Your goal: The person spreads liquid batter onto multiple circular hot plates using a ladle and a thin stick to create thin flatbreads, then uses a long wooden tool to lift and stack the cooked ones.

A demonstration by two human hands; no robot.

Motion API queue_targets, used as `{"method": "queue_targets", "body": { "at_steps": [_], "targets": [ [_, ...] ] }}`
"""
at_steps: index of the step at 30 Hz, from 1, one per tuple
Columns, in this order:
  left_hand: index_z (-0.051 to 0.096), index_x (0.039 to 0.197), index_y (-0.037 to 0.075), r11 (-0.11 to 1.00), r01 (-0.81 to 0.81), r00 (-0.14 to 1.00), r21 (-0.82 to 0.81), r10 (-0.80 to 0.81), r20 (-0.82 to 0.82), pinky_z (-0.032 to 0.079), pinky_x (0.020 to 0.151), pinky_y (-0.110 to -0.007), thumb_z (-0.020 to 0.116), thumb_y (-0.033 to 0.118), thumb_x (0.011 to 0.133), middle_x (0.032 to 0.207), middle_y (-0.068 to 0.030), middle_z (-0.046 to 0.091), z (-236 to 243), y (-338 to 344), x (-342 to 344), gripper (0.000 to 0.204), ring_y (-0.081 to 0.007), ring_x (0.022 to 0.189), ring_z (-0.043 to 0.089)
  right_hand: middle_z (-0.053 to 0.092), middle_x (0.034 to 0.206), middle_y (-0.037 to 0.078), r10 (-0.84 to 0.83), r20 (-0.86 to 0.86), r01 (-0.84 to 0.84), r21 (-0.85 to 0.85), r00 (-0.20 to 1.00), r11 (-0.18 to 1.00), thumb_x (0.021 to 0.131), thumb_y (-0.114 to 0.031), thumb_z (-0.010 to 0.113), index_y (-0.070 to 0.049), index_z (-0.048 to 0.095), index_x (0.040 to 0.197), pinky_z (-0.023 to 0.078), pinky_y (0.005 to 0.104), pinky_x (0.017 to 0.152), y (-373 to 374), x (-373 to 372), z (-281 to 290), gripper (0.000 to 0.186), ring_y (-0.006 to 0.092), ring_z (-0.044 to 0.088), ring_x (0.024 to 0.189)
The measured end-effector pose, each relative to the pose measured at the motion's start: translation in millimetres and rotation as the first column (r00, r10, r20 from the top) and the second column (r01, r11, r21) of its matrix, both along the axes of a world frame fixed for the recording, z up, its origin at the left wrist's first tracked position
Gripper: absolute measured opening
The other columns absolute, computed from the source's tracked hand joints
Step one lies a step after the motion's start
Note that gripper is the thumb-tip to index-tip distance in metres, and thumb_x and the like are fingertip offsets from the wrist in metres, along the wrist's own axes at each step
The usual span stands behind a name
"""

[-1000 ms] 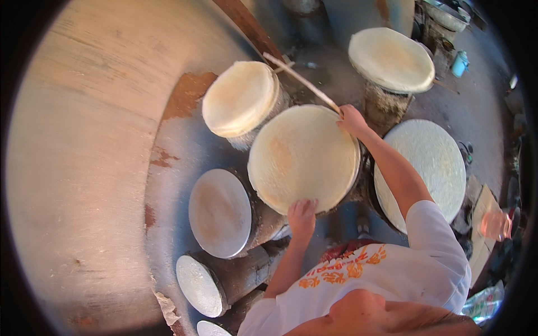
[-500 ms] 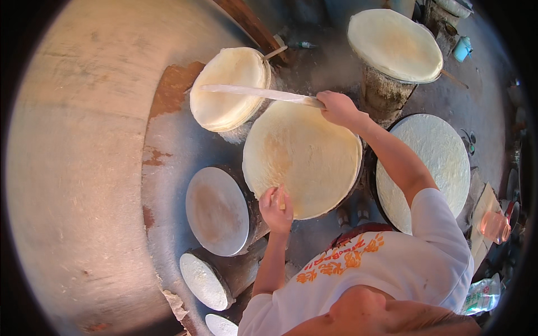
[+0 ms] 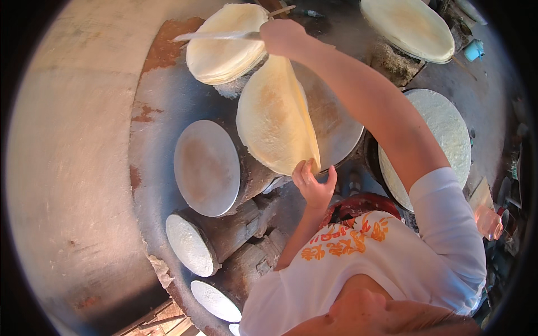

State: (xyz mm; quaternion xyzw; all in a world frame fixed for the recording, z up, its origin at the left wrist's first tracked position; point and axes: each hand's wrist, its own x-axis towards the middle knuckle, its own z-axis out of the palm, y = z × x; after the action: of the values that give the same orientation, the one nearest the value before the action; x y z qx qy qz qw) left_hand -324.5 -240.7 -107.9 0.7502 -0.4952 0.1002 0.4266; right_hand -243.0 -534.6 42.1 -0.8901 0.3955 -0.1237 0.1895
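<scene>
My right hand (image 3: 284,38) is closed around the handle of a long, flat, pale scraper (image 3: 216,36). Its blade lies across a stack of round, thin flatbreads (image 3: 224,56) at the far left. Below that hand a large thin flatbread (image 3: 274,120) is folded over on a round griddle (image 3: 336,120), whose brownish right side is bare. The fold's far end rises to my right hand; whether those fingers also grip it is hidden. At its near end, the fingertips of my left hand (image 3: 315,187) touch the flatbread's edge, with the thumb spread apart.
To the left stands a bare griddle (image 3: 207,168). Smaller batter-covered griddles (image 3: 190,243) follow nearer me. Right of me is a large griddle coated in pale batter (image 3: 440,134). Another flatbread stack (image 3: 412,25) sits at the far right, near a blue container (image 3: 473,50).
The flatbread, which covered the griddle, is now lifted and folded leftward, baring the right side. My right hand moved farther away and left with the scraper; my left hand moved right along the near edge.
</scene>
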Motion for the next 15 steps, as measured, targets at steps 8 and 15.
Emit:
{"method": "queue_targets", "body": {
  "at_steps": [8, 15],
  "targets": [
    [0.061, 0.083, -0.001, 0.996, -0.034, 0.999, -0.078, 0.036, 0.016, 0.048, 0.068, -0.034, 0.066, -0.004, 0.068, 0.083, -0.014, 0.06, 64, -15, 68, 0.015, -0.0281, 0.076, 0.058, 0.057, 0.053, 0.016, -0.105, 0.228, 0.059, 0.202, 0.968, 0.978, 0.076, -0.031, 0.06, 0.004, 0.06, 0.076, 0.047, 0.0393, 0.048, -42, -113, -33, 0.035, 0.028, 0.058, 0.045],
    [0.057, 0.081, 0.0, 0.979, 0.152, 0.916, 0.136, -0.191, 0.352, 0.046, 0.065, -0.041, 0.066, 0.018, 0.076, 0.081, -0.0151, 0.058, 193, -101, 157, 0.02, -0.0346, 0.072, 0.057, 0.046, 0.052, 0.003, -0.528, 0.431, 0.224, 0.579, 0.732, 0.784, 0.083, -0.028, 0.063, -0.003, 0.049, 0.073, 0.038, 0.0274, 0.036, 2, -244, -92, 0.031, 0.0117, 0.045, 0.04]
  ]
}}
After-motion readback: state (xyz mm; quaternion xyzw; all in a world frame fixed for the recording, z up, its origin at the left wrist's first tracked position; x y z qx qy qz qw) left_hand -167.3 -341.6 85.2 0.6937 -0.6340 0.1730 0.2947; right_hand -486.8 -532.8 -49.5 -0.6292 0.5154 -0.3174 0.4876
